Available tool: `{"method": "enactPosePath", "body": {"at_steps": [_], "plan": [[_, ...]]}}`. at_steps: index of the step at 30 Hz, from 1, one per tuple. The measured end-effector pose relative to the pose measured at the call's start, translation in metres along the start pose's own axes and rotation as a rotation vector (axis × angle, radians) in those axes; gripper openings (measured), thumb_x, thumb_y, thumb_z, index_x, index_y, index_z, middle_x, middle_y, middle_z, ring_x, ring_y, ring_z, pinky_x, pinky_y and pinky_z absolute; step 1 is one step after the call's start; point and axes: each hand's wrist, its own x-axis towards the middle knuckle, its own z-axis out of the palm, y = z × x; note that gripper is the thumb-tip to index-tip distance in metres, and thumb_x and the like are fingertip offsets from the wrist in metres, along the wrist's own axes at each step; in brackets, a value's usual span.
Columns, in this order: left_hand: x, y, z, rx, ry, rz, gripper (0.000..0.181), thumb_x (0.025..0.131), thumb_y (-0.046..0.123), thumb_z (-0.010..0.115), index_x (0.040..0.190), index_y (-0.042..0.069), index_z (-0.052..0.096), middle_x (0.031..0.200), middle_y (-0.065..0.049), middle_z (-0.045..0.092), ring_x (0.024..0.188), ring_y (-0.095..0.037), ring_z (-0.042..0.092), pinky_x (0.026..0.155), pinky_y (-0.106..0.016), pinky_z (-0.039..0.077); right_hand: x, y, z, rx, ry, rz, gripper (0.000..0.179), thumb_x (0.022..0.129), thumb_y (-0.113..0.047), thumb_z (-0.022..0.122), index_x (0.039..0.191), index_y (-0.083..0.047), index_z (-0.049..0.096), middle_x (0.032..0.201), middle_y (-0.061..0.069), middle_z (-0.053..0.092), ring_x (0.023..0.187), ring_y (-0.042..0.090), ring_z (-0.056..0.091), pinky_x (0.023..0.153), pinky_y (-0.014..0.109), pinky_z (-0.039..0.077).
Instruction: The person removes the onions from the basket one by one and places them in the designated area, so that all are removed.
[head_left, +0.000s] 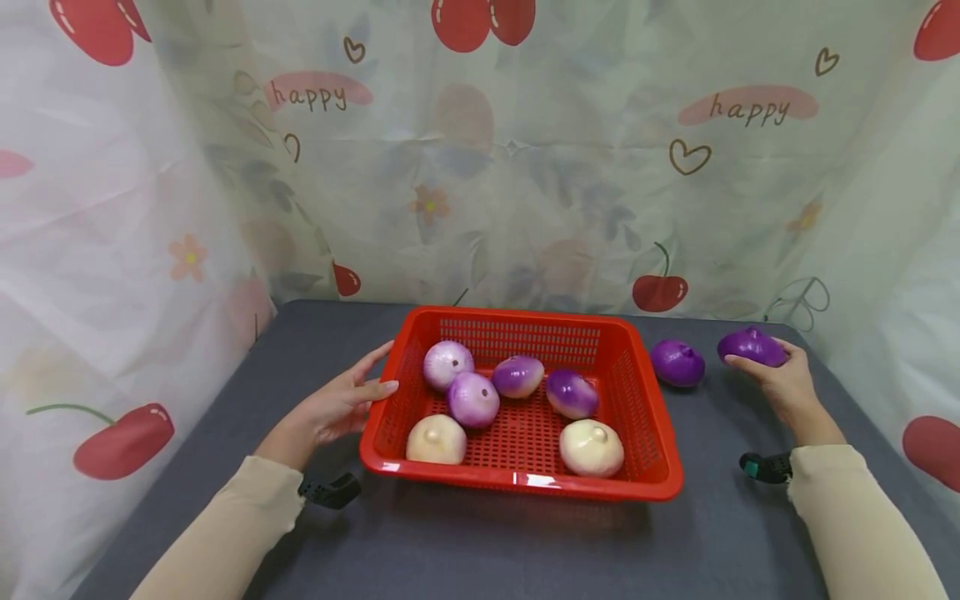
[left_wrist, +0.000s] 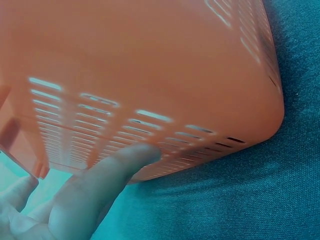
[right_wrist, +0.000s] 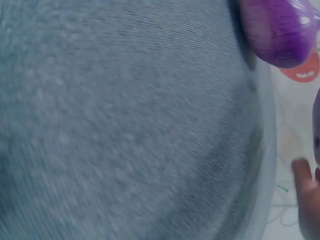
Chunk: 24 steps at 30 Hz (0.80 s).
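A red plastic basket [head_left: 517,487] stands on the table with several onions inside. My left hand [head_left: 337,408] holds its left side, thumb over the rim and a finger [left_wrist: 125,162] on the slotted outer wall. At the right, my right hand [head_left: 787,383] grips a dark purple onion [head_left: 752,346] between thumb and fingers, above the table. Another dark purple onion [head_left: 677,363] lies just right of the basket. In the right wrist view, the lying onion [right_wrist: 282,32] shows at the top, while the held onion [right_wrist: 317,130] is mostly cut off.
Inside the basket are pale purple onions [head_left: 472,400], purple-and-white onions [head_left: 572,394] and cream-white onions [head_left: 591,447]. A dark grey cloth covers the table [head_left: 480,550]. Cherry-printed curtains [head_left: 510,167] hang behind and at both sides. A thin cable [head_left: 802,296] lies at the back right.
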Motion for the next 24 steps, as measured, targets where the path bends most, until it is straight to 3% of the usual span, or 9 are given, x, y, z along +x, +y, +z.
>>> {"method": "enactPosePath", "body": {"at_steps": [5, 24], "plan": [[0.001, -0.001, 0.000, -0.001, 0.004, -0.002, 0.080, 0.094, 0.021, 0.063, 0.153, 0.042, 0.013, 0.155, -0.015, 0.031, 0.115, -0.030, 0.062, 0.089, -0.053, 0.053, 0.003, 0.006, 0.007, -0.077, 0.009, -0.031, 0.100, 0.087, -0.033, 0.069, 0.150, 0.007, 0.002, 0.155, 0.033, 0.009, 0.138, 0.047, 0.020, 0.114, 0.059, 0.024], [0.000, 0.001, 0.000, -0.009, 0.004, -0.010, 0.081, 0.094, 0.021, 0.063, 0.153, 0.043, 0.013, 0.154, -0.015, 0.032, 0.111, -0.029, 0.065, 0.088, -0.053, 0.053, 0.007, 0.023, 0.013, -0.139, -0.073, 0.017, 0.105, 0.088, -0.035, 0.070, 0.150, 0.008, -0.004, 0.153, 0.038, 0.006, 0.140, 0.051, 0.017, 0.115, 0.061, 0.019]]}}
